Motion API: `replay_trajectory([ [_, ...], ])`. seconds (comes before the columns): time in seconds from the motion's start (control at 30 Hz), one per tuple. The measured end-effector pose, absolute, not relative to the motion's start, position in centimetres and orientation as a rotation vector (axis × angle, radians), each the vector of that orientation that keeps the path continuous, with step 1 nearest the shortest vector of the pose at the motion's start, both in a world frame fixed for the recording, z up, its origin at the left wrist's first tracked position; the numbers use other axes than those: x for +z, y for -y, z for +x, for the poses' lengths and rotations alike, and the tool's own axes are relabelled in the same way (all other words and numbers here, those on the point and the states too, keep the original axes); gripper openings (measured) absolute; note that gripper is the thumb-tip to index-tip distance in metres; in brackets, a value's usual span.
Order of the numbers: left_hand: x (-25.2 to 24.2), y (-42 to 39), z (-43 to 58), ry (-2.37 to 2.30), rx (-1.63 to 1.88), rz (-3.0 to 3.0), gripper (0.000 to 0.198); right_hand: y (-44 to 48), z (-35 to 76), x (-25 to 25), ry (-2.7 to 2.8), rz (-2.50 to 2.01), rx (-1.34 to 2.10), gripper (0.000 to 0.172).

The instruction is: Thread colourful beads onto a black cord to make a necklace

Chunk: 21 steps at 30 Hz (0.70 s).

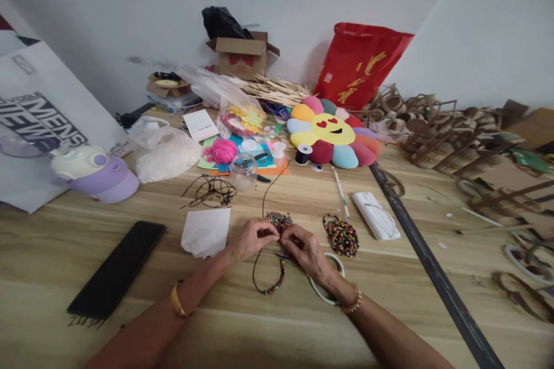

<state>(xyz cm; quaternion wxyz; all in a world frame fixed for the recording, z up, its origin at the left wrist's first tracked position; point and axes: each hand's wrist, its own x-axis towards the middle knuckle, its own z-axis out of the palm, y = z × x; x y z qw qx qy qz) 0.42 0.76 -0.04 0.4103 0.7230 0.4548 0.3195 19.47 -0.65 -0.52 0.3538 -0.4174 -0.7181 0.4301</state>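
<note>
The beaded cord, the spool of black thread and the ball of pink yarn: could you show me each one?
Beaded cord (pixel 282 272): head view, on the strung beads along its curve.
Spool of black thread (pixel 303 157): head view, on the dark winding.
Ball of pink yarn (pixel 223 151): head view, on its middle.

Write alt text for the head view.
A person's left hand and right hand pinch close together at a dark cord partly strung with colorful beads. On the wooden table, a bead pile lies just beyond; scissors lie partly hidden by the right hand.
</note>
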Motion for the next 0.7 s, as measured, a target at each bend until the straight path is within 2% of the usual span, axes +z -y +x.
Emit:
replay_trajectory([
  [0.1,-0.23,-0.81,0.63,-1.195,0.839,1.896,0.007,0.49,19.58,-0.71,1.887,-1.075,1.007,0.019],
  [0.47,-0.47,-0.65,1.2,-1.209,0.77,2.247,0.006,0.38,19.52,-0.97,1.729,-1.174,1.177,0.028],
  [0.7,-0.55,-0.49,1.4,-1.175,0.667,2.391,0.009,0.4,19.51,-0.98,1.72,-1.15,1.19,0.026],
])
